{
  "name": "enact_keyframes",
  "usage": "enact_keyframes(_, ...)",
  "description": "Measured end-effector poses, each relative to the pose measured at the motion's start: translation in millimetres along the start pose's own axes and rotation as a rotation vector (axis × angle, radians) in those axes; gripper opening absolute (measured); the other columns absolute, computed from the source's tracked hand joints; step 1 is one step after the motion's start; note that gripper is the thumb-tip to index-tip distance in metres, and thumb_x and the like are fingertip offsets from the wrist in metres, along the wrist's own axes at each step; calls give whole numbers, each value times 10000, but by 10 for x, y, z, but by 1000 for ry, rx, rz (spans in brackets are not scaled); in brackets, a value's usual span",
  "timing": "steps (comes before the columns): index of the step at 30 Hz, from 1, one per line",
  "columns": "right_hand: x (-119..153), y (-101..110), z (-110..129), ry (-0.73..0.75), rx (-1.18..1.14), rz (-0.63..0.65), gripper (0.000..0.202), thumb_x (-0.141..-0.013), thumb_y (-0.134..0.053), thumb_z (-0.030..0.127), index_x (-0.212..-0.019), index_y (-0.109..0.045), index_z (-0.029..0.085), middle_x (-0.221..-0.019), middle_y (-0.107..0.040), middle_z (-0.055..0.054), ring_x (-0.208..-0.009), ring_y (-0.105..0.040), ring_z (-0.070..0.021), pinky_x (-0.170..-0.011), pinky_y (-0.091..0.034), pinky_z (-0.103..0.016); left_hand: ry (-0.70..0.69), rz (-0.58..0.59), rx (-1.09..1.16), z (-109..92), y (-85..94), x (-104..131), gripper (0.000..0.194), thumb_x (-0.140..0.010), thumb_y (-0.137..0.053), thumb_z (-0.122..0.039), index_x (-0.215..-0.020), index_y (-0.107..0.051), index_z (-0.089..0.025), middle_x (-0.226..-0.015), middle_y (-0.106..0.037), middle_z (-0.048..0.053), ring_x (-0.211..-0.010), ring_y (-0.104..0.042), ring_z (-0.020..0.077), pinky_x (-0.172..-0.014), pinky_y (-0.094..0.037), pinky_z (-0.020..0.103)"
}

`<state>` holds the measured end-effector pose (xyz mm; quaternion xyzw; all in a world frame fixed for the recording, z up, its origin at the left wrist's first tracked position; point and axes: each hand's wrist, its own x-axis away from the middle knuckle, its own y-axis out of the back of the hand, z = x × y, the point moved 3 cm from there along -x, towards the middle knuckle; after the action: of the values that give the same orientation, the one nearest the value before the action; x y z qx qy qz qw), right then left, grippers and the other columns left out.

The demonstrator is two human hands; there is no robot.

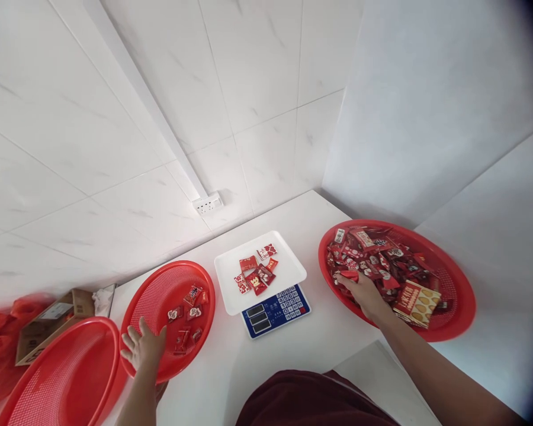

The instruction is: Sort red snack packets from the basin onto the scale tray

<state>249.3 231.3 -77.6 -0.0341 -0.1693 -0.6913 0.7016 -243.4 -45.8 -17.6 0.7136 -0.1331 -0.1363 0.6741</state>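
Observation:
My left hand [145, 348] is open with its fingers spread, over the near left rim of a red plastic basket [135, 296]. Several small red-wrapped snack packets [194, 312] lie in the bottom of that basket. On the right, my right hand [363, 294] reaches into a larger red basket [464, 313] heaped with red packets, its fingers closed on a small red packet [350, 274]. Between the baskets, a digital scale [261, 324] with a blue keypad carries a white tray [231, 278]. Several red packets [257, 283] lie loosely grouped on the tray.
A further red basket [66, 378] stands at the lower left, beside a cardboard box [48, 331] and red plastic bags [0, 337]. All three work items rest on a white table [222, 361] against a tiled wall with a socket strip [208, 204].

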Motion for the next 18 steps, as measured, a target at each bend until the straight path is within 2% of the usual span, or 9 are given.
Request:
enact_keyframes(3, 1, 12, -68, -44, 2, -34, 320, -613, -641, 441, -768, -618, 163, -681, -675, -63, -608, -609, -191, -536, -470, -296, 39, 63, -55, 116, 10, -78, 741, -785, -319, -491, -1384, -192, -73, -1449, -153, 236, -1343, -44, 364, -1019, -141, 558)
enact_keyframes(6, 53, -11, -67, -61, 57, -77, 325, -642, -598, 465, -753, -609, 160, -667, -660, -54, -592, -592, -184, -531, -465, -297, 64, 75, -77, 150, 63, -185, 718, -784, -300, -467, -1380, -207, -78, -1452, -172, 217, -1345, -42, 352, -1012, -151, 564)
enact_keyframes(10, 127, -46, 13, 24, 241, -141, 335, -667, -559, 480, -777, -615, 169, -718, -671, -63, -705, -608, -225, -645, -462, -325, 105, 84, -50, 61, 186, -344, 782, -765, -280, -553, -1372, -209, -64, -1447, -183, 228, -1338, -93, 354, -1008, -185, 546)
enact_keyframes(12, 144, -59, 54, 65, 301, -155, 327, -672, -547, 481, -785, -615, 182, -773, -679, -70, -788, -608, -247, -712, -450, -337, 172, 96, -40, 45, 310, -355, 764, -771, -219, -587, -1372, -208, -115, -1443, -236, 182, -1327, -150, 342, -986, -234, 541)
enact_keyframes(14, 147, -67, 76, 71, 318, -154, 322, -672, -538, 482, -783, -612, 189, -807, -681, -72, -831, -603, -257, -747, -443, -344, 215, 104, -48, 115, 487, -269, 682, -778, -166, -602, -1352, -243, -241, -1402, -360, 74, -1299, -232, 338, -940, -289, 555)
enact_keyframes(15, 147, -69, 83, 70, 318, -153, 319, -672, -536, 481, -780, -612, 190, -815, -681, -71, -841, -603, -258, -758, -441, -347, 180, 104, -56, 178, 589, -191, 653, -765, -179, -628, -1322, -287, -303, -1357, -431, 24, -1280, -266, 350, -918, -305, 563)
enact_keyframes(18, 145, -74, 103, 77, 321, -149, 306, -675, -526, 475, -747, -616, 191, -811, -680, -69, -857, -602, -257, -782, -433, -349, 95, 98, -104, 485, 898, 118, 659, -729, -220, -679, -1253, -391, -319, -1262, -531, 14, -1230, -338, 377, -875, -341, 564)
